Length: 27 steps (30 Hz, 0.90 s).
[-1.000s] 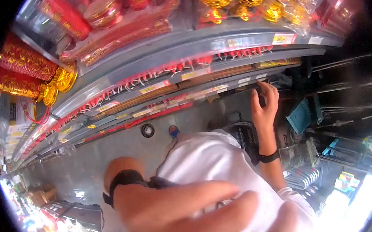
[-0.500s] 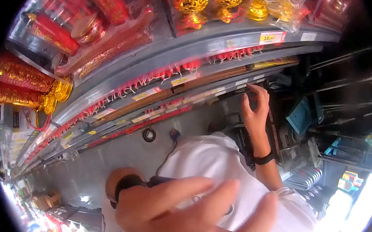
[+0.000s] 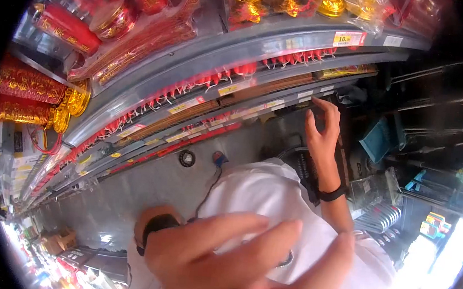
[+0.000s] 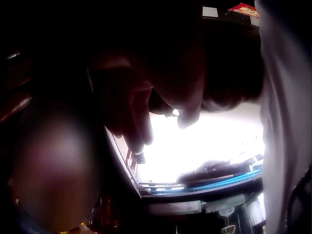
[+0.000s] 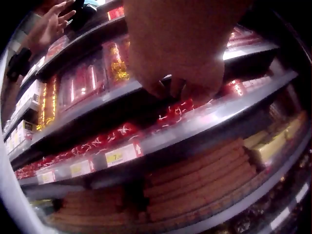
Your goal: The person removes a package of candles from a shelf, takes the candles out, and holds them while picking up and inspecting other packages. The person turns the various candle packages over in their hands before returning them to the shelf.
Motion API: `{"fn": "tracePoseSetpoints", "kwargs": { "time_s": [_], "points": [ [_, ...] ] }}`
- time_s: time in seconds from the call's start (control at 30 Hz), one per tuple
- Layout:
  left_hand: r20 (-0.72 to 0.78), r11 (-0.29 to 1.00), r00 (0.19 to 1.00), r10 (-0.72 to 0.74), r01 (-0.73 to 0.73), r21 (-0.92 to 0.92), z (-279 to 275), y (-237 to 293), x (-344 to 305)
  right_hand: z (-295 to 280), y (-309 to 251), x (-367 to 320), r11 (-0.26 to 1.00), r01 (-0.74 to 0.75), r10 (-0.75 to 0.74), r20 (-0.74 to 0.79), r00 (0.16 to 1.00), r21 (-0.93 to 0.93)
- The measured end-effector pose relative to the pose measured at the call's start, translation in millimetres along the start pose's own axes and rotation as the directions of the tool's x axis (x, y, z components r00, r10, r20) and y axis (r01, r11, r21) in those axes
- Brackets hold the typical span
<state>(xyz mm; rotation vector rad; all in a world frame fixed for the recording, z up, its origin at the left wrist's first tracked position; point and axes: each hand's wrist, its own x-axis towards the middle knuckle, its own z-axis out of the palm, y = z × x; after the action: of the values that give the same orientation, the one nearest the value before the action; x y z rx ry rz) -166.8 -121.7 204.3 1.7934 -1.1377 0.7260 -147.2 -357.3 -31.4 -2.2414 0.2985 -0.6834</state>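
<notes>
My left hand [image 3: 215, 269] is raised close before the head camera. Its fingers are spread and slightly bent, with nothing between them; a dark band circles the wrist. Farther off, my right hand [image 3: 324, 137] reaches out past the white shirt [image 3: 260, 191], fingers loosely curved and holding nothing. In the right wrist view the right hand [image 5: 180, 58] hangs in front of the shelves, its fingertips overlapping small red packs with white strings [image 5: 180, 107]. The left wrist view shows the left hand [image 4: 141, 97] as a dark shape against bright light.
Shelf edges [image 3: 283, 53] curve across the aisle, carrying price labels [image 3: 348, 39]. Above lie red and gold ornaments [image 3: 68, 28]; bundles of brown sticks [image 5: 200, 175] fill a lower shelf. On the floor sits a black ring [image 3: 187, 158]. A blue dustpan [image 3: 376, 139] hangs at the right.
The left hand has shifted a little left, its fingers still spread. My right hand stays in nearly the same place. The whole head view has swayed slightly.
</notes>
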Motion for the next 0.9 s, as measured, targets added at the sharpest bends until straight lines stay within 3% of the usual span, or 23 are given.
{"fn": "tracePoseSetpoints", "kwargs": {
  "time_s": [0.07,0.1,0.17,0.23,0.33,0.43,0.63,0.73,0.9],
  "points": [
    [0.125,0.983,0.991,0.053,-0.030,-0.179,-17,-14,1,1,0,-3,0.999,-0.021,0.021,-0.001,1.000,0.040],
    [0.129,0.959,0.981,0.147,-0.110,-0.260,-16,-29,0,0,-2,-3,0.998,-0.037,0.037,0.003,0.999,0.047],
    [0.097,0.924,0.954,0.284,-0.245,-0.293,-12,-44,-4,0,1,-2,1.000,-0.004,0.004,-0.008,1.000,0.027],
    [0.052,0.919,0.931,0.361,-0.345,-0.192,-7,-52,-7,-2,0,-2,0.999,-0.026,0.026,-0.013,1.000,0.039],
    [0.036,0.941,0.944,0.328,-0.323,-0.103,-1,-52,-3,-2,-1,-1,0.998,-0.048,0.048,-0.001,0.999,0.030],
    [0.155,0.953,0.953,0.261,-0.229,-0.197,-9,-57,2,0,-3,-1,0.996,-0.070,0.070,0.007,0.998,0.046],
    [0.138,0.996,0.989,0.048,-0.036,-0.087,1,-31,-14,3,-4,1,0.999,-0.041,0.041,0.003,0.999,0.014],
    [0.217,0.990,0.976,0.009,0.023,-0.142,-2,-31,-19,5,-3,1,0.999,-0.026,0.026,0.001,1.000,0.022],
    [0.113,0.974,0.994,-0.010,0.035,-0.224,11,-30,-18,4,-4,1,1.000,-0.022,0.022,0.009,1.000,0.021]
  ]
}}
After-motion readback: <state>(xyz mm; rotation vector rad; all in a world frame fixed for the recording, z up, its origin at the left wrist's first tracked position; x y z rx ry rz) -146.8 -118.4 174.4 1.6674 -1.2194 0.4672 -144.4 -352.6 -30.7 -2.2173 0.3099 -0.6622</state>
